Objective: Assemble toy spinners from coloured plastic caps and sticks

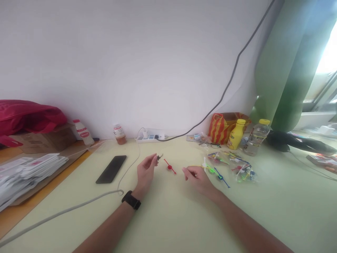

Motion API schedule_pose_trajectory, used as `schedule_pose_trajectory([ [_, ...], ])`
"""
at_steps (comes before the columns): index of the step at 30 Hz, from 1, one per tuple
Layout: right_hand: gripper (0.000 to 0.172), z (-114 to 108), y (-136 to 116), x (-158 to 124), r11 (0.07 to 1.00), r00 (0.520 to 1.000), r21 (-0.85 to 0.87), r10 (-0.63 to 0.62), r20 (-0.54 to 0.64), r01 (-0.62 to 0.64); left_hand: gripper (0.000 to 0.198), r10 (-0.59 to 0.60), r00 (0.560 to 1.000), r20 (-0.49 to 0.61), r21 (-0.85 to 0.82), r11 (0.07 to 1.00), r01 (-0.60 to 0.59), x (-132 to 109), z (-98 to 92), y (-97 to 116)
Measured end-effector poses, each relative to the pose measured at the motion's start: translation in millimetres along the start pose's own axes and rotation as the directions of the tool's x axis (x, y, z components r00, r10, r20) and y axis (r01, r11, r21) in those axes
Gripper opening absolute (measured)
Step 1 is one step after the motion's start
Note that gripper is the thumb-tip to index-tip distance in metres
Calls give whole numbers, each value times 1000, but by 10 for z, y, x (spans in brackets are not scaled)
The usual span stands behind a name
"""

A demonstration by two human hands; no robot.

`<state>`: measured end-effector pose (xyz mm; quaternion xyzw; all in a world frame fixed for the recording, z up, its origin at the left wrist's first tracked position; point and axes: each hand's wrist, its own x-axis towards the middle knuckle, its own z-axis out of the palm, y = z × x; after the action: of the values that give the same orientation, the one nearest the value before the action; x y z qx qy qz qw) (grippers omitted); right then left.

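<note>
My left hand (146, 172), with a black watch (131, 200) on its wrist, pinches a small dark thing (158, 157) with a thin tip; its kind is too small to tell. Just right of it, a red arrow spinner (170, 167) lies on the table. My right hand (198, 179) is closed, fingers curled, and whatever they may hold is hidden. Beyond that hand are a partly covered yellow spinner (194, 166), a white spinner (204, 164), a green spinner (211, 170) and a blue spinner (220, 177).
Clear bags of coloured spinners (243, 170) lie to the right. A yellow bottle (236, 135), a clear bottle (256, 138) and a striped bag (219, 128) stand behind. Leftward are a black phone (111, 169), a grey cable (65, 211) and a power strip (149, 139).
</note>
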<state>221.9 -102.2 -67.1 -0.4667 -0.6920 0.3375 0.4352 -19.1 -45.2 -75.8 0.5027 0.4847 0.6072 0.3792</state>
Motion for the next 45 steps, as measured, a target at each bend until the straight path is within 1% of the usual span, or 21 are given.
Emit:
schedule_pose_trajectory([
  [3,47,8,13,-4,1000,1000,-27,-8,-1,8,49,0,1000,-5,7,1000,0,-5,3,10],
  [5,39,22,17,-13,997,999,-67,-42,4,42,51,-10,1000,4,7,1000,10,-9,7,8],
  [8,22,56,20,-34,983,993,-153,-96,64,105,52,-34,999,40,-12,999,34,-19,16,10],
  [9,19,69,20,-42,977,990,-177,-104,92,119,51,-43,997,59,-20,999,44,-23,20,14],
  [11,18,92,20,-57,969,986,-212,-101,135,128,48,-55,994,96,-31,998,58,-29,26,20],
  [15,21,110,13,-78,960,981,-243,-103,166,142,40,-57,988,142,-27,998,61,-22,30,-6],
  [18,18,105,0,-87,956,980,-256,-99,175,143,32,-71,984,161,42,997,65,-12,22,-48],
  [20,15,102,-12,-91,953,980,-271,-89,176,135,29,-87,983,159,117,991,68,-11,13,-66],
  [23,12,103,-38,-97,944,982,-306,-76,174,127,31,-103,981,164,202,977,69,-18,3,-66],
  [26,11,103,-60,-104,937,983,-325,-76,164,127,37,-93,981,171,190,980,59,-24,8,-58],
  [28,15,105,-61,-111,938,981,-309,-117,152,160,42,-73,986,147,147,988,51,-28,21,-58],
  [31,32,117,-37,-125,925,964,-291,-200,176,245,45,-54,991,124,107,993,41,-38,45,-61],
  [32,37,124,-27,-130,918,958,-301,-204,199,258,45,-52,991,124,100,994,40,-42,50,-59],
  [35,47,149,-5,-135,909,954,-341,-156,255,240,43,-44,993,108,86,996,34,-52,52,-41],
  [38,47,164,-7,-123,918,952,-315,-159,261,240,47,-22,995,93,105,994,13,-55,36,-7],
  [42,43,149,0,-99,932,958,-259,-205,201,253,45,13,997,81,98,995,-21,-50,24,24],
  [45,38,116,33,-85,943,970,-253,-176,167,215,42,20,997,77,67,997,-25,-54,29,27],
])
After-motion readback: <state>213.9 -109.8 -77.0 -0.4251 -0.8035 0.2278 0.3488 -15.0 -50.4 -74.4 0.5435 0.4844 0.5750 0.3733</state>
